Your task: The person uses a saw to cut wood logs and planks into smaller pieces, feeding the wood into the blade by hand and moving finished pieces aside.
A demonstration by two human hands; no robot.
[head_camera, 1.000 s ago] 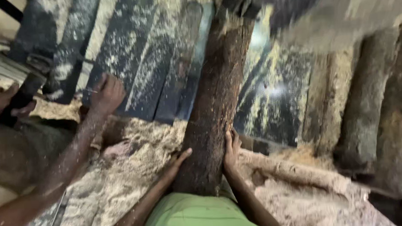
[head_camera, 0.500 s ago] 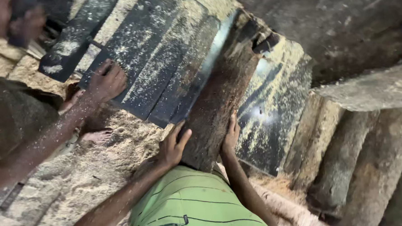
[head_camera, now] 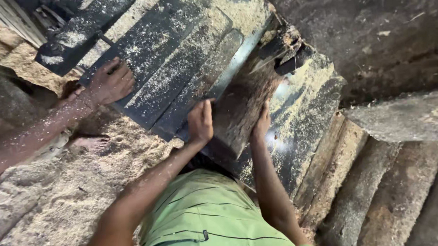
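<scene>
resting flat at far left, a co-worker's hand [head_camera: 110, 83] presses spread fingers on the dark, sawdust-dusted saw table [head_camera: 166, 46]. nearer the middle, the left hand [head_camera: 200, 121] lies against the left side of the log [head_camera: 240, 107], fingers together and not closed around it. the log sits lengthwise on the table, running up toward the saw blade [head_camera: 280, 49]. the right hand [head_camera: 263, 123] presses its right flank, fingers extended. stacked logs [head_camera: 379, 190] lie at right.
</scene>
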